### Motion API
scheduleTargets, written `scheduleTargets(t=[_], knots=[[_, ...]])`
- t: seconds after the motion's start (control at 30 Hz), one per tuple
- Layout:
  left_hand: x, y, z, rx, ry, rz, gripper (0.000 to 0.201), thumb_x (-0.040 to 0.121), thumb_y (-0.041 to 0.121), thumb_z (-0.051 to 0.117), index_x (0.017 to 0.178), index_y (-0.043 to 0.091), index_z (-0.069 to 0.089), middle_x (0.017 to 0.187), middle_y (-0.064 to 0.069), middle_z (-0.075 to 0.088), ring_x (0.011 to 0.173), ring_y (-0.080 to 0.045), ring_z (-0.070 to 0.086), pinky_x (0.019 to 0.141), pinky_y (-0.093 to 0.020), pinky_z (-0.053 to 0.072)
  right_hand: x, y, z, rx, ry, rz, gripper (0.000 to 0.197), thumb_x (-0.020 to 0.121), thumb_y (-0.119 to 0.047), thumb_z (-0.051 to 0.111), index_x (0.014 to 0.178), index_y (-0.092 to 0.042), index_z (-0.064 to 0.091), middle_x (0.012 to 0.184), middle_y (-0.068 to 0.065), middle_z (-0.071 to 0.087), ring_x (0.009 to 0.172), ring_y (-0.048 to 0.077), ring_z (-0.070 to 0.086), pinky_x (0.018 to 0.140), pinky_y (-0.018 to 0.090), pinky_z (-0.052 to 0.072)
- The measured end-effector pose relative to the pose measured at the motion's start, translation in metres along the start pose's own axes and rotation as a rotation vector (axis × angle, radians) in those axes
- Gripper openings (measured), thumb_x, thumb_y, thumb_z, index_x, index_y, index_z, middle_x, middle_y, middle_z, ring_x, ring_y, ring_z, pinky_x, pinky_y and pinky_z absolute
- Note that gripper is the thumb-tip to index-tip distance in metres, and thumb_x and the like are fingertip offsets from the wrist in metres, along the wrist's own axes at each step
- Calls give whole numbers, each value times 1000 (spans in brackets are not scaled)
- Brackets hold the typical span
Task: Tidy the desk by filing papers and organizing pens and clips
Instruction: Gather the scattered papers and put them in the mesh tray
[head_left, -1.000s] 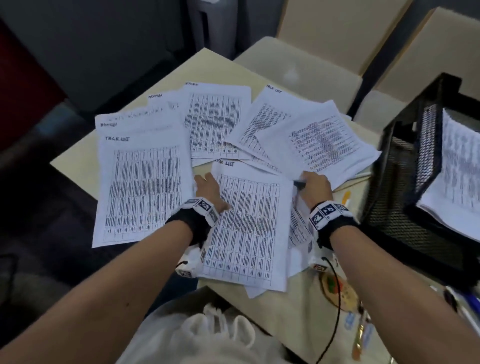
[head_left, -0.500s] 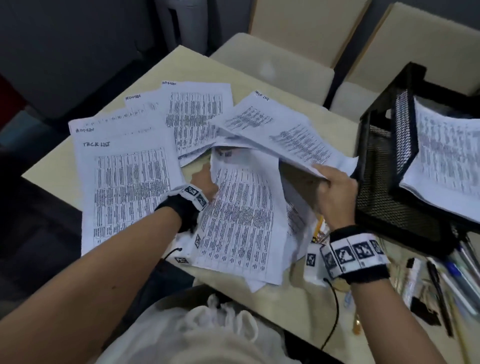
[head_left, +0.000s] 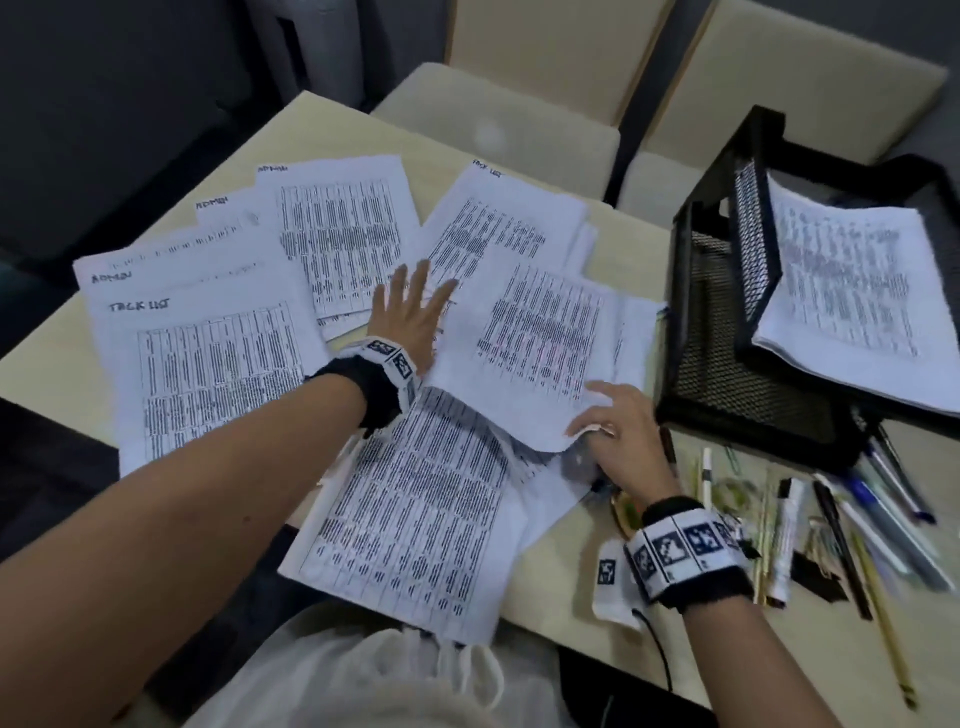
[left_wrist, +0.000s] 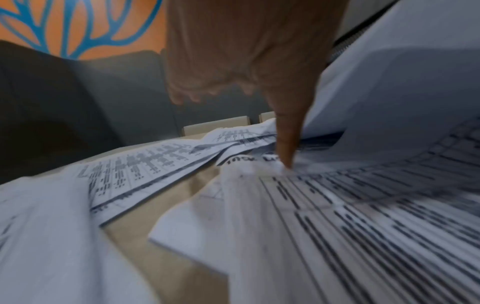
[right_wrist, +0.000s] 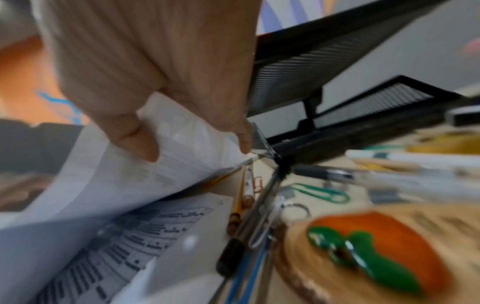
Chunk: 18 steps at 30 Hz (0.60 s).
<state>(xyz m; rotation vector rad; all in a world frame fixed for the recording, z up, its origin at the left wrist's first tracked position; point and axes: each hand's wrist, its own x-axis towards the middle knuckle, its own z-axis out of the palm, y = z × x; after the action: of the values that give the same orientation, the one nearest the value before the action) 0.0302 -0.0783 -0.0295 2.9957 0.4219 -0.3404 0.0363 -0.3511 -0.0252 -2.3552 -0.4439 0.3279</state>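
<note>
Printed sheets (head_left: 208, 364) lie scattered and overlapping over the beige desk (head_left: 41, 374). My left hand (head_left: 415, 306) lies flat on them with fingers spread, beside the left edge of a raised sheet (head_left: 540, 338). In the left wrist view the left hand (left_wrist: 233, 88) is open and its thumb touches a paper (left_wrist: 363, 205). My right hand (head_left: 597, 421) pinches the near corner of that raised sheet. The right wrist view shows the right hand (right_wrist: 192, 142) with thumb and fingers holding the curled sheet (right_wrist: 182, 164). Pens (head_left: 831, 509) and clips lie at the right.
A black mesh filing tray (head_left: 727, 322) stands at the right, with a stack of papers (head_left: 841, 291) in its upper tier. A round wooden coaster (right_wrist: 376, 257) with an orange and green design sits near my right wrist. A green paper clip (right_wrist: 319, 192) lies among the pens. Chairs stand beyond the desk.
The right hand has brought its sheet down and back toward me. The left hand has left the near sheet's top edge and spread flat further forward on the papers.
</note>
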Motion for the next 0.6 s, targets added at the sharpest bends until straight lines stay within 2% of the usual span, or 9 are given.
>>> scheduleTargets(t=[0.07, 0.13, 0.17, 0.23, 0.3, 0.4, 0.5, 0.53, 0.6], knots=[[11, 5, 6, 41, -194, 69, 75, 95, 24, 45, 150, 30, -5, 159, -4, -13, 148, -29, -7, 118, -51, 0, -4, 4, -5, 291, -32, 157, 16, 72, -21, 56, 73, -17, 72, 143, -3, 34, 138, 17, 27, 108, 33, 31], [13, 11, 12, -3, -292, 72, 66, 97, 31, 40, 151, 29, 3, 160, -5, -3, 148, -29, 2, 118, -52, 7, -4, 5, -8, 570, 116, 316, 17, 73, -35, 56, 84, -29, 67, 152, 2, 28, 136, 19, 34, 113, 40, 30], [11, 15, 14, 1, -304, 72, 66, 96, 36, 40, 151, 28, 5, 160, -7, -2, 148, -30, 3, 118, -52, 10, -1, 5, -7, 640, 239, 414, 20, 77, -36, 60, 95, -28, 65, 149, 6, 35, 132, 21, 40, 112, 39, 31], [6, 20, 19, 46, -270, 83, 75, 92, 39, 48, 151, 26, 4, 160, -9, -1, 147, -31, 5, 117, -51, 12, 11, 6, -3, 657, 367, 589, 45, 81, -34, 66, 118, -10, 55, 134, 7, 49, 121, 23, 47, 107, 36, 35], [1, 19, 19, 70, -211, 101, 73, 92, 31, 51, 151, 22, 8, 159, -10, 5, 146, -30, 11, 118, -50, 16, 22, 3, 1, 592, 320, 663, 47, 80, -23, 69, 120, -6, 51, 121, 5, 52, 114, 24, 50, 104, 39, 41], [-5, 18, 18, 113, -174, 134, 67, 93, 33, 49, 149, 18, 17, 156, -10, 17, 142, -30, 22, 116, -50, 19, 35, -19, -14, 252, 255, 512, 26, 83, -4, 56, 108, -3, 61, 115, 16, 63, 102, 30, 57, 91, 33, 46], [-8, 20, 25, 92, -147, 207, 72, 87, 51, 51, 146, 23, 22, 148, -10, 32, 136, -31, 32, 112, -52, 25, 29, -54, -57, -20, 489, 196, 29, 87, 1, 48, 114, -2, 57, 111, 20, 62, 103, 33, 55, 81, 28, 39], [-8, 21, 25, 70, -150, 216, 74, 84, 56, 52, 144, 23, 24, 144, -10, 35, 132, -32, 34, 109, -52, 29, 28, -70, -72, -8, 572, 93, 30, 87, 2, 47, 116, -2, 54, 112, 18, 62, 102, 31, 56, 78, 24, 37], [-10, 15, 22, -19, -170, 155, 80, 78, 59, 60, 140, 19, 29, 137, -12, 36, 125, -32, 36, 102, -49, 37, 38, -92, -92, 113, 710, -56, 38, 86, 2, 48, 123, -5, 46, 117, 4, 56, 103, 19, 54, 80, 6, 36]])
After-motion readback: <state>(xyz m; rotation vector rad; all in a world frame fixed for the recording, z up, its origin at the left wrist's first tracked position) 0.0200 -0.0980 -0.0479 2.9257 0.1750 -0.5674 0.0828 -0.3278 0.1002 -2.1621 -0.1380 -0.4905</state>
